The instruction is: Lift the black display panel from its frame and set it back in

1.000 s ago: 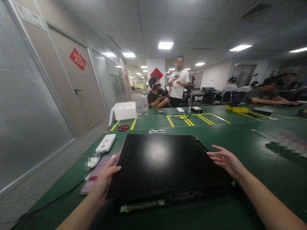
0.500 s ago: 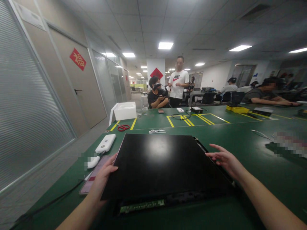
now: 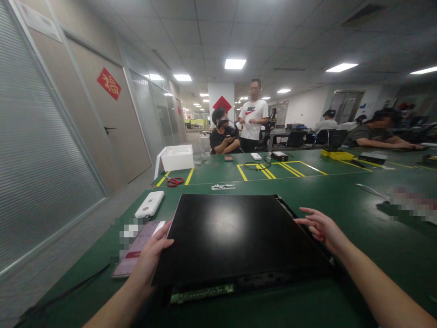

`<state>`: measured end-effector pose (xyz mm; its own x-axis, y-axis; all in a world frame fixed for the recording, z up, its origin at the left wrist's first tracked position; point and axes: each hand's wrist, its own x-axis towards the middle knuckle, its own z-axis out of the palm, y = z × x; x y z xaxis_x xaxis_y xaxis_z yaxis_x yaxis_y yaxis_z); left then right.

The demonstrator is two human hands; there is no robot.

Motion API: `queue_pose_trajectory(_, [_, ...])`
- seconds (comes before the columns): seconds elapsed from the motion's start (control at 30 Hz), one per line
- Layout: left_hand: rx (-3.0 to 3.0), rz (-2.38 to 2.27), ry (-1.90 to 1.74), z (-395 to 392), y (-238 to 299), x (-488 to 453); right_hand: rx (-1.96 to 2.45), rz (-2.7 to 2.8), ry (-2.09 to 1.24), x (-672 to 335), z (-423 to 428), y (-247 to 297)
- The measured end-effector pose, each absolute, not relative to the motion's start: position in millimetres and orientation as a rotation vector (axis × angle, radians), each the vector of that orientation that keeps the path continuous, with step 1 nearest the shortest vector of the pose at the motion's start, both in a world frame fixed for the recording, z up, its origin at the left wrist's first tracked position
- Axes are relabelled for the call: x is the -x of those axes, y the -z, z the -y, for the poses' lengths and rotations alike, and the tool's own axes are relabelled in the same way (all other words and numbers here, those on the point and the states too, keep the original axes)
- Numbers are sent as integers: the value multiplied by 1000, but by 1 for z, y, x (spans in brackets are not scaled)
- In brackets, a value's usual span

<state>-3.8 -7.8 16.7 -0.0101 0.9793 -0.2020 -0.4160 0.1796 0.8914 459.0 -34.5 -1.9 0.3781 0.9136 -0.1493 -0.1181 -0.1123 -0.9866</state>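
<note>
Left hand (image 3: 153, 250): closing on the left edge of a flat black panel (image 3: 235, 246), thumb lying on the upper face, fingers curling out of sight beneath. Right hand (image 3: 322, 230): reaching toward the panel's right edge, fingers spreading apart and gripping nothing visible; whether a fingertip is touching cannot be told.

Black panel, one: lying face up in front of the person, between the two hands, reflecting a pale patch of light. Green circuit board (image 3: 201, 294), one strip: showing below the panel's near edge. Dark frame (image 3: 307, 241): showing narrowly along the right edge.

Phone (image 3: 134, 255), one: lying beside the left hand, partly hidden by it. White device (image 3: 150, 204), one: lying beyond the phone. Small white pieces (image 3: 223, 187): lying just past the panel's far edge. Red-handled scissors (image 3: 175, 181), one pair: lying farther off to the left. White box (image 3: 177, 157), one: standing behind the scissors. Green table (image 3: 341, 196): supporting all the foregoing, yellow tape (image 3: 242, 173) marking its far part.

Two people beyond the table: one sitting in black (image 3: 223, 136), one standing in a white T-shirt (image 3: 254, 118).
</note>
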Motion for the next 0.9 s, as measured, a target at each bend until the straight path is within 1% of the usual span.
queue_pose_trajectory(0.43, [-688, -1046, -1268, 6, -15, 6, 1423, 791, -1060, -458, 36, 2])
queue_pose_trajectory(0.67, [-701, -1113, -1285, 6, -15, 9, 1311, 806, -1142, -455, 38, -1])
queue_pose_trajectory(0.9, [-731, -1071, -1356, 6, -13, 6, 1186, 763, -1259, -449, 42, -8])
